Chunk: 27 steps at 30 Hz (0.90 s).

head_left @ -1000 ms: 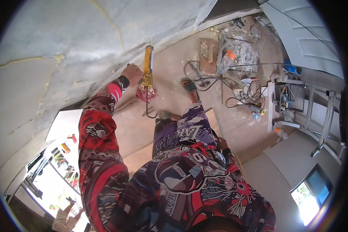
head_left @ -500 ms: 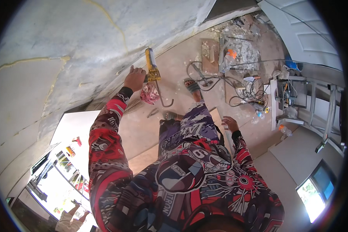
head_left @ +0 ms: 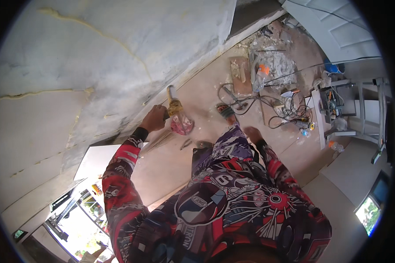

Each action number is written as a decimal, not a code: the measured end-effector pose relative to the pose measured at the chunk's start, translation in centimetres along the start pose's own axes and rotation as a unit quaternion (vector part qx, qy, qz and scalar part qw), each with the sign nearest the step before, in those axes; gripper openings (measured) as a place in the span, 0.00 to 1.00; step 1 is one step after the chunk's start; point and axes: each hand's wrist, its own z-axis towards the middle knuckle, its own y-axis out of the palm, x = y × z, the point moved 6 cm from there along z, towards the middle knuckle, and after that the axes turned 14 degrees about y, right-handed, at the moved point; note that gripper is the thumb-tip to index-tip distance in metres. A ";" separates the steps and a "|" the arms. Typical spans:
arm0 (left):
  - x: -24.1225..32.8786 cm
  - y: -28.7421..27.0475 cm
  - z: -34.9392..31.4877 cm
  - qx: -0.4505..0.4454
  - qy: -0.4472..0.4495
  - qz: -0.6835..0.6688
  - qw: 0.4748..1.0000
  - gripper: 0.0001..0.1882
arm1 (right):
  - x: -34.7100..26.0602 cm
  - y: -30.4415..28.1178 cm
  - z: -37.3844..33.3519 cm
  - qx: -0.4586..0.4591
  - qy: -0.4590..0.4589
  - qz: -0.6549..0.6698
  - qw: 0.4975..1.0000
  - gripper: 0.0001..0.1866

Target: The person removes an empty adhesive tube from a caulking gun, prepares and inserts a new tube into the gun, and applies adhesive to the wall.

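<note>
My left hand [head_left: 154, 118] is closed around the handle of a yellow caulking gun [head_left: 174, 106], held next to the pale wall panel [head_left: 131, 57]. The gun is tilted, its front end toward the base of the wall. Beneath it on the floor lies a pink and white crumpled bundle [head_left: 182, 125], perhaps a rag or bag. Lines of yellowish filler [head_left: 105, 37] run along the wall's joints. My right hand [head_left: 253, 134] hangs dark and blurred beside my right thigh, so its fingers cannot be made out.
Black cable [head_left: 278, 115] lies coiled on the floor to the right, beside rubble [head_left: 278, 65] and an orange-topped plastic bottle [head_left: 261, 76]. Further right stand a metal ladder [head_left: 377, 118] and a tray of tools [head_left: 331, 105]. A white door panel [head_left: 329, 26] leans at the far right.
My left hand and the caulking gun have shifted slightly down in the picture, and the gun's hooked rod no longer shows clearly. My right hand has moved up and left and blurred.
</note>
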 end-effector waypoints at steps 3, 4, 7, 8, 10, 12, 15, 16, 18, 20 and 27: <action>4.6 -2.8 0.5 0.004 0.117 0.087 0.989 0.20 | -11.3 -0.3 8.9 -0.170 0.121 0.418 0.884 0.21; 6.5 -3.8 1.0 0.033 0.184 0.140 0.972 0.14 | -15.2 -1.2 9.9 -0.275 0.126 0.530 0.792 0.29; 9.3 -6.4 3.8 0.084 0.259 0.204 0.940 0.10 | -25.5 -5.9 14.5 -0.312 0.136 0.697 0.631 0.28; 9.5 -6.7 5.1 0.069 0.253 0.202 0.944 0.10 | -26.6 -7.4 15.3 -0.306 0.157 0.695 0.631 0.28; 9.6 -7.7 7.5 0.068 0.240 0.269 0.930 0.07 | -27.3 -10.4 17.4 -0.232 0.163 0.715 0.639 0.21; 9.3 -8.5 9.6 0.060 0.236 0.285 0.927 0.06 | -28.0 -12.5 19.4 -0.222 0.118 0.718 0.649 0.19; 9.0 -9.4 11.5 0.041 0.222 0.299 0.927 0.06 | -27.6 -13.9 21.0 -0.220 0.091 0.703 0.670 0.17; 8.9 -9.7 11.9 0.033 0.219 0.310 0.925 0.06 | -27.3 -14.1 21.4 -0.219 0.106 0.702 0.669 0.17; 8.7 -9.8 12.2 -0.008 0.206 0.318 0.925 0.09 | -27.1 -14.0 21.3 -0.230 0.141 0.700 0.661 0.18; 9.0 -10.1 12.1 0.000 0.213 0.321 0.923 0.09 | -27.2 -14.5 21.2 -0.223 0.124 0.703 0.663 0.18; 9.8 -10.1 10.7 0.007 0.191 0.310 0.931 0.07 | -27.9 -13.9 20.5 -0.257 0.106 0.701 0.657 0.19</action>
